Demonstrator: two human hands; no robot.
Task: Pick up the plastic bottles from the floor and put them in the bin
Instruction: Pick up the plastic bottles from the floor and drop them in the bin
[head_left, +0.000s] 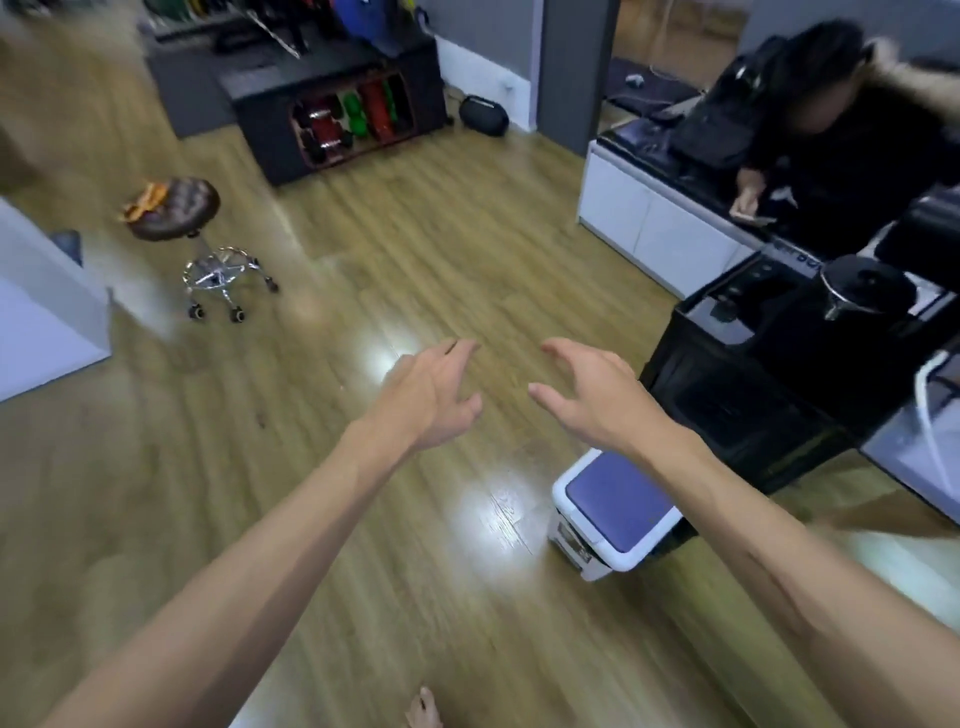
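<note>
Wooden floor (363, 260) shows no bottles; bin (615, 512) sits below the right hand (587, 395). Both hands' fingers spread, empty; left hand (431, 395) beside. Bottles likely light, slippery: grip mid-body

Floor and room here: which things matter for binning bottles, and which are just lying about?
For the job: bin with lid closed; left hand and right hand, both empty. No bottles visible.

Lying about: stool, dumbbell rack, black speaker, kettle.
</note>
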